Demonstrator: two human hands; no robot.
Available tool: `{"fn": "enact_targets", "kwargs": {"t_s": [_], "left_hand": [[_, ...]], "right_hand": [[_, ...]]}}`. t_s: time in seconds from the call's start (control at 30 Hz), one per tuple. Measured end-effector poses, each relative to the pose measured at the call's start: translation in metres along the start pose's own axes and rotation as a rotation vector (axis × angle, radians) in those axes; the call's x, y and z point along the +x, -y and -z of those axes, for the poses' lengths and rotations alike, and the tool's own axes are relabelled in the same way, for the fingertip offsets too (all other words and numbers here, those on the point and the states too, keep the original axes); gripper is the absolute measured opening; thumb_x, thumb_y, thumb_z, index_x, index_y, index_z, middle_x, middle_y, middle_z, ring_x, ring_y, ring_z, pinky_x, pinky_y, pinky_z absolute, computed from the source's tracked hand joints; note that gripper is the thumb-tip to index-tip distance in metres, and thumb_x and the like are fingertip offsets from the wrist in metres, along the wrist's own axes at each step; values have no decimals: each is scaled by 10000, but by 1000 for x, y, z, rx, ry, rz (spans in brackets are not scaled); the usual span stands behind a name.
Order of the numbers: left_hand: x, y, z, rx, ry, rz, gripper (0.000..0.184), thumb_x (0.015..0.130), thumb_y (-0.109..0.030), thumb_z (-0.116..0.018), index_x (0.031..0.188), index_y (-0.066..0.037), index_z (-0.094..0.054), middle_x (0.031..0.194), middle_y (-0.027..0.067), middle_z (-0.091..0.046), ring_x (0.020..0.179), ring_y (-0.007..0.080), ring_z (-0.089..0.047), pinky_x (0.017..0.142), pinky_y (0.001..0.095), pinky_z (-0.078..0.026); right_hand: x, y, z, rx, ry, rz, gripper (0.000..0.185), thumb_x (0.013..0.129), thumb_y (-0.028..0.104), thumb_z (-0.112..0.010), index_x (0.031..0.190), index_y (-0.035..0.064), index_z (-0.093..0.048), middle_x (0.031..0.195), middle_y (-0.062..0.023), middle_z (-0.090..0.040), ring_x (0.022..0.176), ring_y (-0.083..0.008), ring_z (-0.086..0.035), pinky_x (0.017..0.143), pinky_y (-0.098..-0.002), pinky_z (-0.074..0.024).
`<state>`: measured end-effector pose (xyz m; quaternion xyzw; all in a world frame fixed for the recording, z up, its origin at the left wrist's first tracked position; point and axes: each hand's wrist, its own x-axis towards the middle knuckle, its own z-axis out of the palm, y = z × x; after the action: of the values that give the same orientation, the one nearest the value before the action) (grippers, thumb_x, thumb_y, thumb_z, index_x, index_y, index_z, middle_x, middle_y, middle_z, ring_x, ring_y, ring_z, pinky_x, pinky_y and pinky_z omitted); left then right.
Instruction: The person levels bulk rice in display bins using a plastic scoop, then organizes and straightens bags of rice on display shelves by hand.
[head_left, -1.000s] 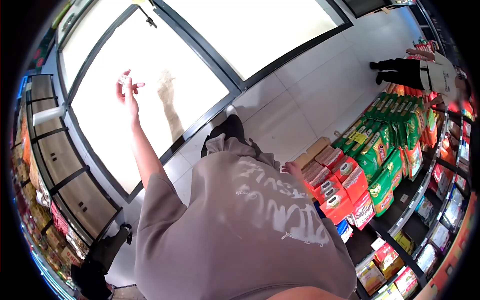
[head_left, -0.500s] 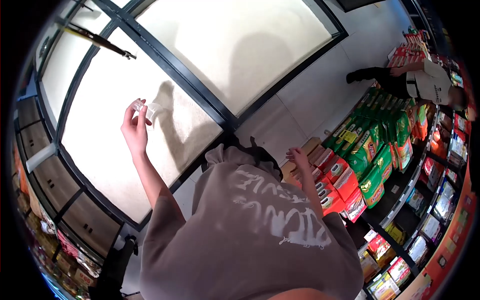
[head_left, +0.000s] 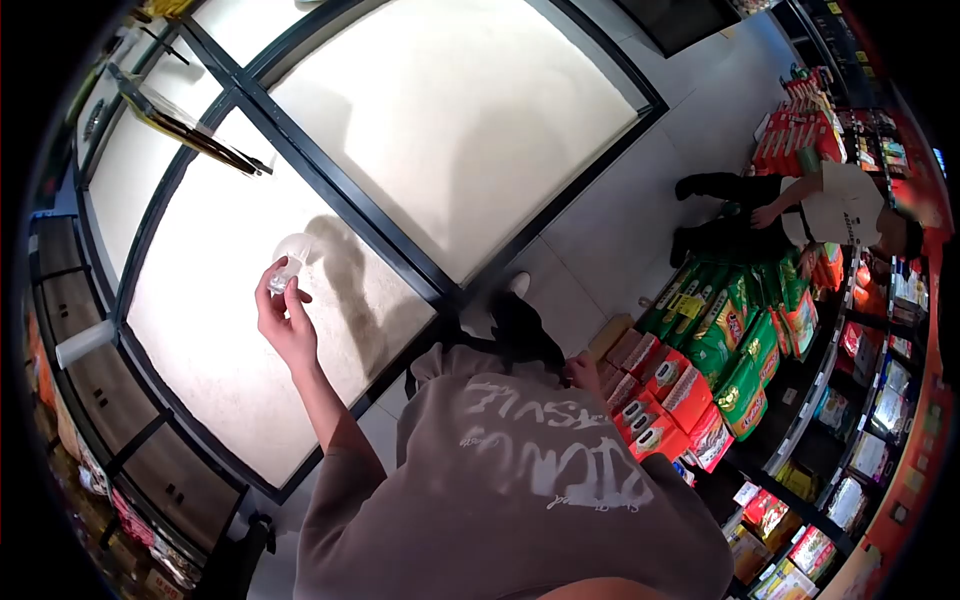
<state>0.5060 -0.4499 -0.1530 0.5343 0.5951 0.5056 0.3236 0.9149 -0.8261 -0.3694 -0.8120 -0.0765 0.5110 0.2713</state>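
Note:
My left hand [head_left: 287, 322] reaches over a black-framed bin and is closed around a clear plastic scoop [head_left: 294, 249]. The scoop's rounded, translucent end points away from me, above the bin's pale fill [head_left: 225, 300], which looks like rice. A shadow falls on the fill to the right of the scoop. Beside my hip, my right hand [head_left: 580, 371] hangs close to the red packages [head_left: 672, 372]. Its fingers are small and blurred, so I cannot make out their pose or any hold.
Black frame bars [head_left: 340, 190] divide the bins. Green bags [head_left: 735, 325] are stacked on the right, by shelves of packaged goods [head_left: 840, 500]. A person in a white shirt [head_left: 840, 205] stands beyond them. A dark tool with a long handle [head_left: 190, 130] shows at upper left.
My left hand and the scoop have moved slightly toward me. My right hand has dropped back toward my hip. My view has shifted, and one of my shoes now shows.

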Motion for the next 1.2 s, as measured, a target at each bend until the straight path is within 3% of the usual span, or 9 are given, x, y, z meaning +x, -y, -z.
{"fn": "enact_targets", "kwargs": {"t_s": [0.13, 0.27, 0.4, 0.57, 0.77, 0.8, 0.97, 1.03, 1.2], "left_hand": [[-10, 33, -2, 267, 121, 77, 262, 909, -72, -535, 1167, -77, -579, 836, 103, -636, 643, 104, -584, 575, 238, -439], [-26, -9, 2, 127, -135, -48, 270, 912, -1, -490, 1179, 16, -528, 1126, 80, -618, 690, 108, -588, 609, 209, -446], [-31, -16, 3, 131, -170, -45, 270, 917, -7, -487, 1182, 10, -530, 1125, 89, -621, 699, 104, -595, 598, 213, -442], [-35, -44, -11, 322, -312, -81, 263, 917, -33, -514, 1177, -19, -555, 836, 74, -643, 680, 108, -596, 597, 230, -439], [-37, -56, -48, 465, -337, -167, 277, 889, -36, -572, 1163, -72, -591, 709, 74, -641, 628, 107, -591, 618, 246, -455], [-37, -67, -53, 585, -327, -69, 282, 874, -24, -584, 1147, -93, -609, 707, 78, -648, 627, 109, -594, 634, 254, -464], [-41, -89, -70, 676, -330, -29, 286, 890, -36, -564, 1168, -100, -579, 725, 74, -648, 643, 122, -595, 617, 271, -455], [-47, -113, -82, 708, -326, -57, 273, 902, -42, -549, 1170, -90, -568, 813, 81, -656, 670, 122, -600, 620, 271, -460], [-48, -153, -125, 610, -383, -253, 234, 909, -44, -543, 1142, -27, -550, 1030, 87, -649, 697, 140, -632, 649, 259, -500]], "right_hand": [[18, 23, 8, -218, 8, 63, 263, 853, 237, -560, 990, 20, -617, 796, -73, -638, 660, -152, -597, 575, -278, -481], [31, 58, 21, -189, 70, -68, 294, 854, 238, -561, 1030, 10, -616, 862, -93, -646, 742, -182, -635, 649, -300, -513], [67, 83, 25, -186, 167, -6, 286, 861, 244, -544, 1040, 30, -606, 895, -93, -651, 751, -183, -633, 654, -297, -510], [96, 93, 43, -132, 233, 45, 295, 857, 243, -541, 1054, 28, -587, 904, -92, -650, 763, -174, -627, 669, -293, -508], [146, 59, 79, -45, 144, 233, 247, 826, 206, -574, 949, 4, -643, 783, -107, -657, 698, -162, -616, 639, -283, -482], [141, 65, 87, -40, 132, 234, 244, 829, 208, -568, 931, 2, -648, 783, -111, -658, 704, -172, -622, 638, -283, -481], [155, 81, 119, -349, 125, 266, 262, 836, 207, -546, 955, -9, -634, 812, -124, -662, 724, -195, -639, 629, -294, -488], [168, 89, 125, 13, 205, 109, 278, 841, 200, -531, 1000, -15, -605, 858, -130, -665, 738, -198, -647, 627, -298, -499], [194, 133, 131, -69, 269, 193, 254, 870, 200, -537, 984, -16, -604, 871, -135, -658, 745, -189, -644, 631, -289, -517]]}}
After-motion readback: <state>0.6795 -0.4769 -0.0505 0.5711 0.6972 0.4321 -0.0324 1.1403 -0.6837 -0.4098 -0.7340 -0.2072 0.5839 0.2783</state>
